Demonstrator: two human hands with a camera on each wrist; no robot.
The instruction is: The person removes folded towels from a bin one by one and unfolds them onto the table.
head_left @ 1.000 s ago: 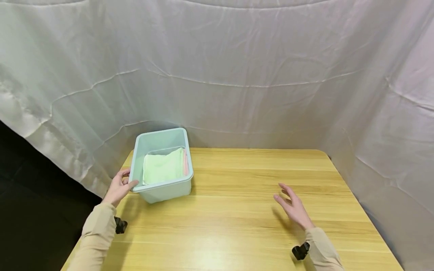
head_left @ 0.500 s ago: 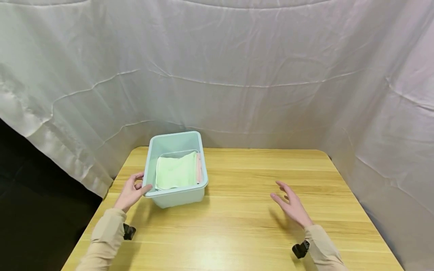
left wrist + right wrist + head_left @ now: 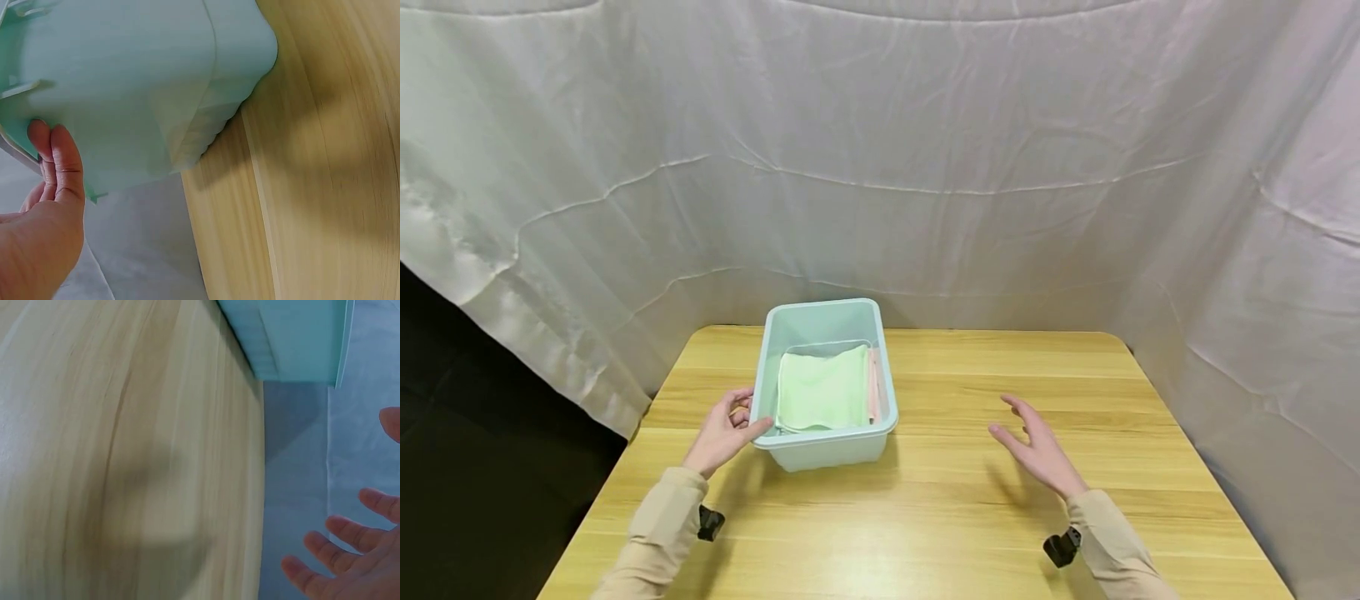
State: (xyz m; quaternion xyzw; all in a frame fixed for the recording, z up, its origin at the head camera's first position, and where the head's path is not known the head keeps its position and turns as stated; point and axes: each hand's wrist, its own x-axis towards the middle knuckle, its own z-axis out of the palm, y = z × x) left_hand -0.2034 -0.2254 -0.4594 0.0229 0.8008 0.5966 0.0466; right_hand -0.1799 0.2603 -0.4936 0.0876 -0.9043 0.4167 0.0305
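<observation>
A pale blue plastic bin point(image 3: 825, 450) is at the left-centre of the table. Inside lie a light green folded cloth point(image 3: 823, 390) and, along its right side, a pink cloth point(image 3: 874, 385). My left hand point(image 3: 722, 437) grips the bin's left rim near the front corner, thumb over the rim and fingers beneath it. From below, the left wrist view has the fingertips of that hand point(image 3: 53, 187) under the rim. Well to the right of the bin, my right hand point(image 3: 1037, 450) hovers over the table with fingers spread, holding nothing; its fingers point(image 3: 331, 553) also appear in the right wrist view.
The wooden table point(image 3: 970, 517) has rounded back corners. A light grey curtain point(image 3: 925, 167) hangs behind it and along both sides. Black fabric point(image 3: 490, 467) covers the area left of the table. Each wrist carries a small black camera point(image 3: 710, 523).
My left hand has moved the bin, cloths inside, to the right and slightly nearer the front. Still open, the right hand has shifted a little left.
</observation>
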